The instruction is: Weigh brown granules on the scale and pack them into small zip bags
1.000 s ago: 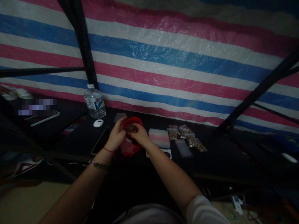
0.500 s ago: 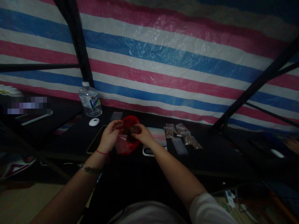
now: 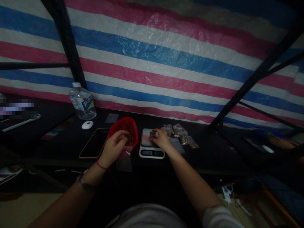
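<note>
My right hand (image 3: 161, 139) pinches a small clear bag of brown bits (image 3: 152, 134) over the plate of a white digital scale (image 3: 152, 153). The scale's display is lit, but its figures are too faint to read. My left hand (image 3: 116, 145) rests at the near side of a red bag (image 3: 129, 122), its fingers loosely bent and apart over the opening. Brown bits lie inside the red bag. An empty clear bag (image 3: 124, 162) sticks out below it, near the table edge.
Several filled small bags (image 3: 184, 136) lie right of the scale, beside an empty one (image 3: 177, 145). Left are a phone (image 3: 93, 144), a white mouse-shaped object (image 3: 87, 125), a bottle (image 3: 83, 104) and another clear bag (image 3: 111, 118). Another person's hand (image 3: 282, 142) is at far right.
My right hand has moved right from the red bag to the scale, carrying the small bag of brown bits. My left hand stays by the red bag. The camera view has shifted slightly.
</note>
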Action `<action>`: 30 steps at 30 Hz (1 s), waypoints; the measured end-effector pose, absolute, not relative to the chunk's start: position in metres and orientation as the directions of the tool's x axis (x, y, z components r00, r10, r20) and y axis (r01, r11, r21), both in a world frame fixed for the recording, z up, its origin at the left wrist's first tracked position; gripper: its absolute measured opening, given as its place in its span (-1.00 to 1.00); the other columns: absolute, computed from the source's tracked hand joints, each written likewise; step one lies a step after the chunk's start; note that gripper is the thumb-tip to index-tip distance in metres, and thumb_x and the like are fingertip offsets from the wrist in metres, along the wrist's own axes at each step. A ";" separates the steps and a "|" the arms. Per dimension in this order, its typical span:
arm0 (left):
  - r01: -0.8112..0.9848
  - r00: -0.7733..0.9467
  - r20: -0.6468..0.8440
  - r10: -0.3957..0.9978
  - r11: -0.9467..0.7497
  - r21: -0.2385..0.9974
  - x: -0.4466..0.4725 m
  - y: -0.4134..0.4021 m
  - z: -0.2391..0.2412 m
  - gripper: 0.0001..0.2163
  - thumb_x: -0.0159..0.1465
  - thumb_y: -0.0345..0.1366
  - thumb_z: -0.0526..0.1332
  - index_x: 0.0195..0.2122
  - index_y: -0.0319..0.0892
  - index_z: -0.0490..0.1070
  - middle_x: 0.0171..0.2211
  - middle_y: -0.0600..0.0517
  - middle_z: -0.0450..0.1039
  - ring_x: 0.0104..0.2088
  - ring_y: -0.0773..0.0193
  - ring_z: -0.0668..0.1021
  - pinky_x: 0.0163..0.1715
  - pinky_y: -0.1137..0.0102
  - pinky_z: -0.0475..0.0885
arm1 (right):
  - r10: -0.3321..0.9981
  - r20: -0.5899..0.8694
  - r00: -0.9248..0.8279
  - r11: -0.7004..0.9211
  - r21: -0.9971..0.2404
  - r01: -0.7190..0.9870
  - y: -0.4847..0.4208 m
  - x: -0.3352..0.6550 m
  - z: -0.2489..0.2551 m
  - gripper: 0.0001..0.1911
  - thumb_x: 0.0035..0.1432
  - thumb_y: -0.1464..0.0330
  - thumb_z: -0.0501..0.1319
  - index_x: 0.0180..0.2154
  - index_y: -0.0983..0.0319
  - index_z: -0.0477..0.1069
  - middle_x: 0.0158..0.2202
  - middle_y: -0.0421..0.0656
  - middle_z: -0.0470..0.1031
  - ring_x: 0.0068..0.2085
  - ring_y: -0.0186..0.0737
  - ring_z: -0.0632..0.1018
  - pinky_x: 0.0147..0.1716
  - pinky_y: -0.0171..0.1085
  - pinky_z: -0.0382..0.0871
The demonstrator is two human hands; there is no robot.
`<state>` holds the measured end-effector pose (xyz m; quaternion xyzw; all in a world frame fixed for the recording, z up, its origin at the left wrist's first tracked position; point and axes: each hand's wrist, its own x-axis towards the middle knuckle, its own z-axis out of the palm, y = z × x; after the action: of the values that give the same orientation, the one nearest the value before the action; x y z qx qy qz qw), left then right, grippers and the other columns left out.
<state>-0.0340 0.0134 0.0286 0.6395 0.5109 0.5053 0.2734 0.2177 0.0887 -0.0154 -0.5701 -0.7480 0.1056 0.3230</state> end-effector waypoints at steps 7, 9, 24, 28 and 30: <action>0.383 0.094 0.429 0.898 -0.431 0.817 -0.002 -0.011 0.022 -0.76 0.22 -0.23 0.13 -0.12 -0.20 0.33 -0.44 0.08 0.38 -0.46 0.34 0.48 -0.48 0.48 0.38 | 0.878 0.421 -0.229 0.473 -0.690 0.548 0.038 0.209 0.027 -0.55 0.02 0.33 0.25 0.00 0.21 0.36 -0.01 -0.06 0.42 0.03 -0.15 0.41 0.05 -0.14 0.24; 0.435 0.194 0.501 0.843 -0.532 0.727 0.002 -0.017 0.018 -0.77 0.23 -0.27 0.12 -0.10 -0.19 0.32 -0.42 0.06 0.40 -0.43 0.33 0.49 -0.45 0.47 0.40 | 0.855 0.282 -0.434 0.459 -0.802 0.382 0.013 0.201 0.037 -0.61 0.12 0.35 0.17 0.02 0.19 0.35 -0.08 -0.11 0.48 -0.10 -0.23 0.49 -0.10 -0.24 0.34; 0.208 0.271 0.201 0.941 -0.262 0.942 0.008 -0.009 0.011 -0.57 0.09 -0.24 0.25 0.01 -0.20 0.37 -0.42 0.06 0.55 -0.37 0.27 0.59 -0.29 0.38 0.50 | 0.925 0.123 -0.358 0.193 -0.967 0.166 -0.023 0.200 0.021 -0.75 0.09 0.33 0.22 -0.15 0.22 0.38 -0.45 -0.24 0.46 -0.44 -0.34 0.48 -0.47 -0.38 0.33; 0.306 0.329 0.225 0.917 -0.329 0.894 0.007 -0.011 0.010 -0.58 0.16 -0.25 0.20 0.07 -0.17 0.34 -0.36 0.07 0.58 -0.35 0.29 0.60 -0.28 0.43 0.49 | 0.901 0.144 -0.410 0.272 -0.923 0.273 -0.026 0.206 0.028 -0.79 0.21 0.38 0.07 -0.17 0.21 0.43 -0.39 -0.20 0.47 -0.41 -0.35 0.49 -0.44 -0.38 0.35; 0.364 0.391 0.245 0.887 -0.393 0.844 0.006 -0.012 0.010 -0.58 0.19 -0.30 0.17 0.10 -0.14 0.31 -0.34 0.08 0.58 -0.34 0.31 0.60 -0.28 0.45 0.48 | 0.872 0.187 -0.452 0.373 -0.853 0.366 -0.025 0.208 0.032 -0.79 0.20 0.43 0.07 -0.23 0.21 0.48 -0.34 -0.18 0.50 -0.35 -0.34 0.51 -0.33 -0.36 0.36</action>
<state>0.0060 -0.0123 0.0097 0.7519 0.4162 0.3624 0.3607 0.2083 -0.0246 0.0318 -0.4070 -0.7603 0.3848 0.3289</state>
